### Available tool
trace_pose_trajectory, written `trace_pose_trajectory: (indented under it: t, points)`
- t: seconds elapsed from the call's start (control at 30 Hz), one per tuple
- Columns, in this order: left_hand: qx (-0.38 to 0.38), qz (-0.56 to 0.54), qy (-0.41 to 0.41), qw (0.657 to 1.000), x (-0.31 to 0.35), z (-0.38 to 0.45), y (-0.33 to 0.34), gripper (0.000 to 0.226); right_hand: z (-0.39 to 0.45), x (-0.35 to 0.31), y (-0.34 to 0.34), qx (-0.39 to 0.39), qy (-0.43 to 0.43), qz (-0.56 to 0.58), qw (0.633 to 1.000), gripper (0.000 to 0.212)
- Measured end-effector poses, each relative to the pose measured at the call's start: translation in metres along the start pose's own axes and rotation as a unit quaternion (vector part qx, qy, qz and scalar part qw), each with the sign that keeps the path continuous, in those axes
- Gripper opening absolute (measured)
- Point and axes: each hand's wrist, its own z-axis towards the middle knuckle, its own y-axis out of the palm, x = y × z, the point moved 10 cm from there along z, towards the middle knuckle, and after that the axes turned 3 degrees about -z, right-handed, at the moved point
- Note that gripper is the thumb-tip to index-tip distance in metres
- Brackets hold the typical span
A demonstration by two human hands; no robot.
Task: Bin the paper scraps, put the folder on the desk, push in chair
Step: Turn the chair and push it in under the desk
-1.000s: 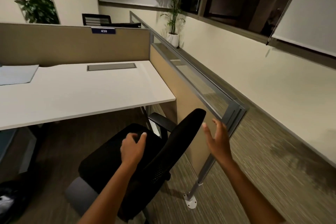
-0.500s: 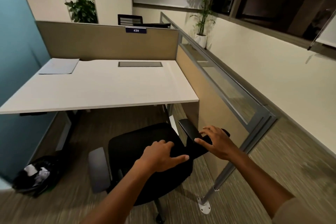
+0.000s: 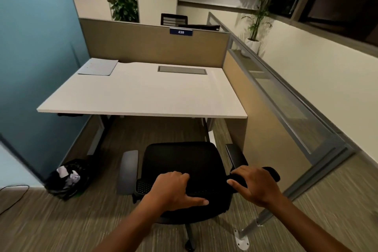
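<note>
Both hands rest on the top edge of the backrest of the black mesh office chair (image 3: 182,172), which stands on the striped carpet just short of the near edge of the white rectangular desk (image 3: 143,96). The left hand (image 3: 173,190) is curled over the backrest, fingers wrapped forward and the thumb stretched along the near side. The right hand (image 3: 253,184) grips the right end of the backrest, fingers folded over the top, thumb pointing left.

Half a second ago the chair was turned at an angle, its seat facing left; now it faces the desk squarely, the seat pointing under the desktop and both armrests showing either side. One second ago the right hand was open in the air beside the chair; now it is closed on the backrest. The view has also swung left, bringing in more of the teal wall (image 3: 34,57).

The pale blue flat folder (image 3: 98,66) lies on the far left corner of the desk. On the floor at the near left, beside the teal wall, sits the black-lined waste bin (image 3: 67,178), with crumpled white paper scraps (image 3: 67,175) inside it. A beige partition panel (image 3: 153,45) with a blue number plate reading 439 (image 3: 181,32) backs the desk.
</note>
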Motion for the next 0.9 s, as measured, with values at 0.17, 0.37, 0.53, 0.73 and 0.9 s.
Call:
trace_pose_trajectory:
  t: [0.17, 0.37, 0.53, 0.73, 0.9]
  points:
    - [0.033, 0.002, -0.003, 0.999, -0.034, -0.008, -0.008, 0.088, 0.006, -0.036, -0.002, 0.035, -0.027, -0.014, 0.999, 0.059]
    - [0.047, 0.018, 0.003, 0.999, -0.073, -0.014, -0.022, 0.091, 0.023, -0.075, -0.001, 0.040, -0.036, -0.006, 0.999, 0.072]
    - [0.072, 0.041, 0.017, 0.996, -0.101, -0.017, -0.037, 0.088, 0.047, -0.101, 0.005, 0.025, -0.032, -0.007, 0.999, 0.077]
    - [0.118, 0.075, 0.030, 0.990, -0.133, -0.009, -0.059, 0.088, 0.086, -0.118, 0.018, 0.003, 0.000, -0.013, 1.000, 0.079]
    - [0.133, 0.070, 0.044, 0.988, -0.164, 0.007, -0.080, 0.085, 0.122, -0.129, 0.028, -0.014, 0.021, -0.027, 0.999, 0.082]
